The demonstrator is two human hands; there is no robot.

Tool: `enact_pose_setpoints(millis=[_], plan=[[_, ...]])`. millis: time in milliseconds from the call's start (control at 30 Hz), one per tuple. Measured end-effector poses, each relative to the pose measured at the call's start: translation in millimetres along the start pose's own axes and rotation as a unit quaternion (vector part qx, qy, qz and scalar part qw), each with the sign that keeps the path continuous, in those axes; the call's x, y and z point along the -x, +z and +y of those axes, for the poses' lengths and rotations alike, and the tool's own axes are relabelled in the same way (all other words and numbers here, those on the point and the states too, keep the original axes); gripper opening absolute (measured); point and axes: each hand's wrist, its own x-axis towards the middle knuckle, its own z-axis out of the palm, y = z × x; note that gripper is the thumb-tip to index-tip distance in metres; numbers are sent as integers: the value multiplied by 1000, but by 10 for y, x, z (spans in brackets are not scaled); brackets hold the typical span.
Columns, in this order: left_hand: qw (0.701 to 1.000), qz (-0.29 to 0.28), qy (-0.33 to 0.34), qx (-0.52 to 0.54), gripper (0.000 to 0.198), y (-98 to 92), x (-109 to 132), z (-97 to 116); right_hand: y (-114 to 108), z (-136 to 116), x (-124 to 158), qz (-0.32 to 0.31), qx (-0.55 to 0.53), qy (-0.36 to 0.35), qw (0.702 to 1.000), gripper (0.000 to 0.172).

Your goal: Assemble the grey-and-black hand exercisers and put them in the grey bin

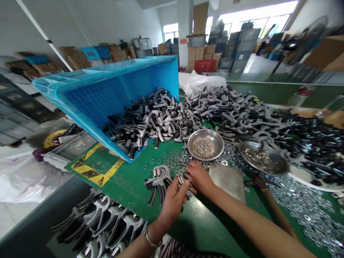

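Note:
My left hand (172, 200) is closed around a grey and black hand grip exerciser, whose coiled metal spring (180, 178) shows above the thumb. My right hand (199, 176) is right beside it, fingers bent and pressed together at the spring's end; whatever they pinch is hidden. To the left of my hands, a hand grip exerciser (158, 181) with its spring fitted lies on the green table (120, 190). Just beyond are scattered metal rings (174, 159). Behind my right hand stands a steel bowl (219, 150) of small metal pins.
A tipped blue crate (107, 80) spills grey and black handle parts (161, 122) across the table. At right are a second bowl (278, 168), a metal plate (228, 182), a hammer (274, 208) and many nuts (309, 211). More grip exercisers (107, 218) sit in a container lower left.

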Motion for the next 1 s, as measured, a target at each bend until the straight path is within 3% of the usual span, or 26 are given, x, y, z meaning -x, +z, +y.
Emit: enact_pose_setpoints(millis=[67, 167, 200, 267, 333, 433, 700, 900, 1000], plan=[[998, 40, 48, -25, 32, 91, -150, 26, -221, 67, 187, 30, -23, 17, 999, 16], [987, 4, 140, -79, 30, 301, -267, 79, -526, 151, 638, 59, -158, 85, 982, 22], [983, -20, 160, -91, 29, 382, -280, 93, -593, 166, 798, 64, -245, 123, 959, 24], [976, -63, 183, -100, 28, 551, -280, 104, -664, 172, 1069, 83, -420, 192, 883, 26], [970, -88, 197, -108, 26, 717, -262, 88, -671, 165, 1234, 118, -515, 227, 818, 30], [961, -104, 217, -140, 23, 923, -227, 33, -647, 164, 1315, 160, -550, 236, 785, 36], [950, -93, 209, -214, 20, 1123, -200, -73, -689, 189, 1458, 134, -571, 207, 783, 32], [954, -92, 177, -223, 22, 1130, -214, -82, -693, 234, 1480, 139, -556, 192, 796, 24], [960, -93, 154, -216, 24, 1119, -219, -74, -684, 257, 1463, 143, -521, 187, 820, 27]])
